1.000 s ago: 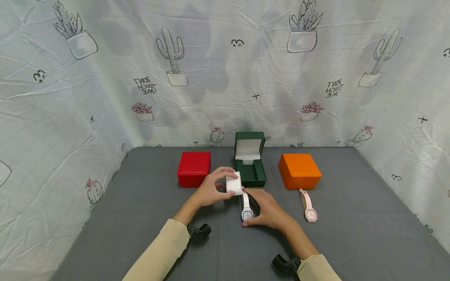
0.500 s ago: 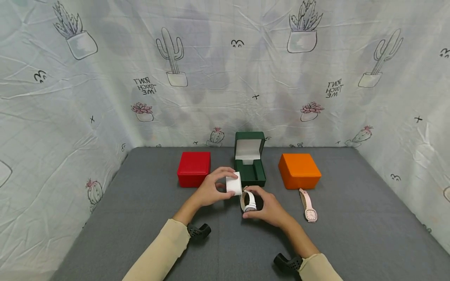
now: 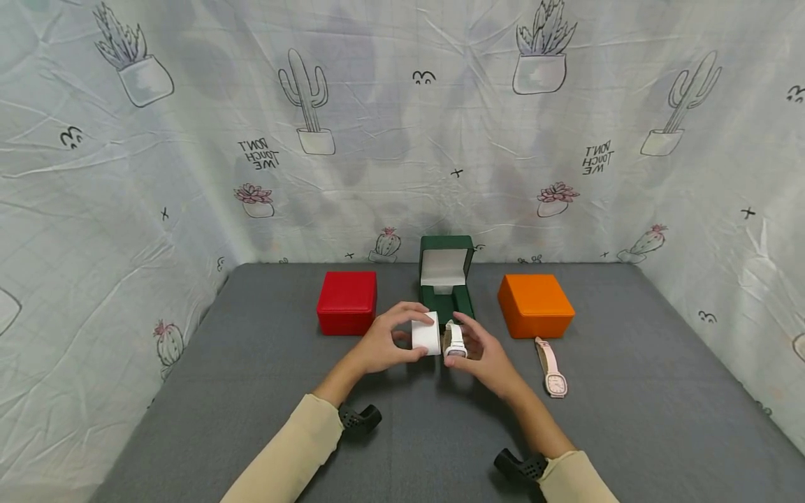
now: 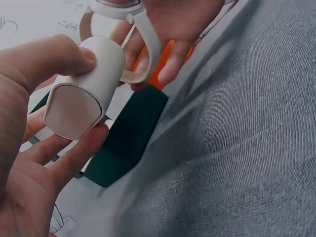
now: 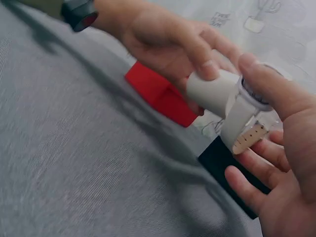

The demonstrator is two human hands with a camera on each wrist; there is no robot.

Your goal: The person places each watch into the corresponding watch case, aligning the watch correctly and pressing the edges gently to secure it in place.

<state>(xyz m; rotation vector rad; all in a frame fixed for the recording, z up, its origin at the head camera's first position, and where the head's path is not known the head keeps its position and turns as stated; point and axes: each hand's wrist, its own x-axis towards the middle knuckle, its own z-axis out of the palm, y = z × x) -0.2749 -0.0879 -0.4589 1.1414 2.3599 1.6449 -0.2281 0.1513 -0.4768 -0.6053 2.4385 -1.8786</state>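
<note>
Now left hand pinches the white pillow just in front of the green box; right hand fingers curl round the looped watch beside it. Watch looks light, strap soft & slippery, so better hold by the case.

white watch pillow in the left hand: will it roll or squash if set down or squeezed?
The small white rounded watch pillow looks cylindrical with flat ends, so on its side it would probably roll. The left hand pinches it between thumb and fingers with no visible denting, so it seems fairly firm and light. Its smooth surface may let the white strap watch slide.
</note>
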